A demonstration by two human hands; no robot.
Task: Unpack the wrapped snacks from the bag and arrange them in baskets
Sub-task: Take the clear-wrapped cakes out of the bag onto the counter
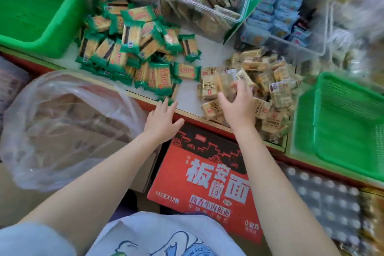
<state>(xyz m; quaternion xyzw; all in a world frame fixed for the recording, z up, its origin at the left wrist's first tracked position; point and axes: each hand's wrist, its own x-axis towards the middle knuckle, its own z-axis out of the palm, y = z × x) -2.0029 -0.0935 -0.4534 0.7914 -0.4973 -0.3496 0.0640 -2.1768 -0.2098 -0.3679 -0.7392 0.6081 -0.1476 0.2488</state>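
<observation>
1. Two heaps of wrapped snacks sit on the white worktop (188,94): a big pile of green-edged foil snack packs (133,48) toward the left, and a pile of beige-wrapped little snack blocks (259,89) on the right.
2. The right hand (239,106) is down in the beige pile, fingers curled over some of the blocks. It's motion-blurred there, so it looks like a grab, but I can't tell how many it has.
3. The left hand (162,118) is spread flat and holding nothing, fingertips just at the worktop's near edge beside the green packs.
4. The clear crumpled plastic bag (62,127) sits open off the worktop's left front.
5. One green plastic basket (35,6) is at far left, and another green mesh-walled basket (342,127) is just right of the beige pile.
6. A red printed cardboard carton (207,176) is below, between the arms.
</observation>
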